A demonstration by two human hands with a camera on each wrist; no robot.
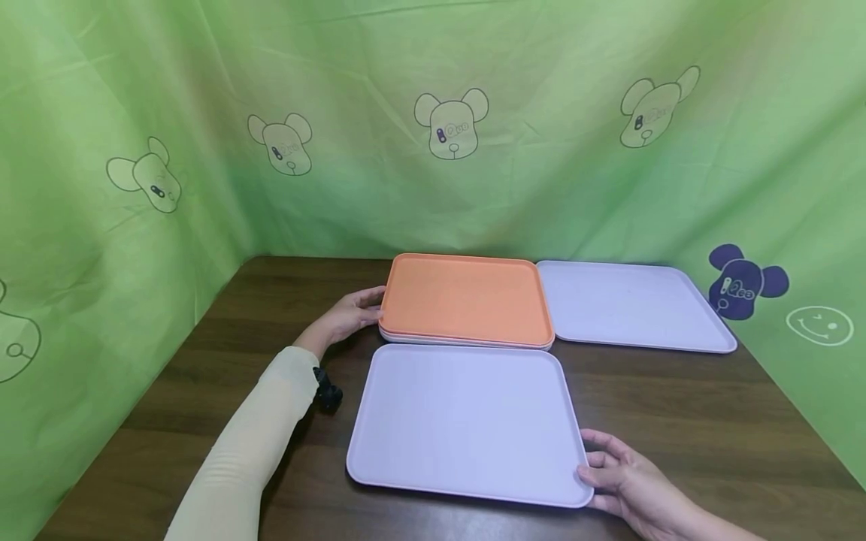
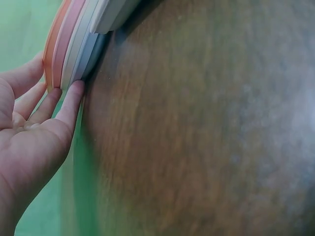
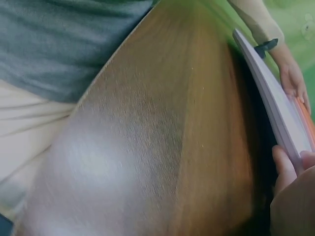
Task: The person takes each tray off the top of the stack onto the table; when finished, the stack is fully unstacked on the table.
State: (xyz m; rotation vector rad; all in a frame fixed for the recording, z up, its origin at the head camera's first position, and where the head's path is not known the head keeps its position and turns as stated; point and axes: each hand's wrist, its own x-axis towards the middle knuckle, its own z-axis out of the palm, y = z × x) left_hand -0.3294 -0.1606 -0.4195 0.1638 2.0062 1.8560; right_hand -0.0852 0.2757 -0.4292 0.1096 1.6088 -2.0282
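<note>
My right hand pinches the near right corner of a lavender tray, thumb on top and fingers at the side and below. The right wrist view shows this lavender tray edge-on above the wooden table. At the back, my left hand touches the left side of a stack of trays, with an orange tray on top. In the left wrist view, my left fingertips rest against the stacked rims, orange, pink and paler ones beneath.
Another lavender tray lies at the back right, beside the stack. A green curtain with cartoon bear heads encloses the back and sides of the dark wooden table. A black strap device sits at the left wrist.
</note>
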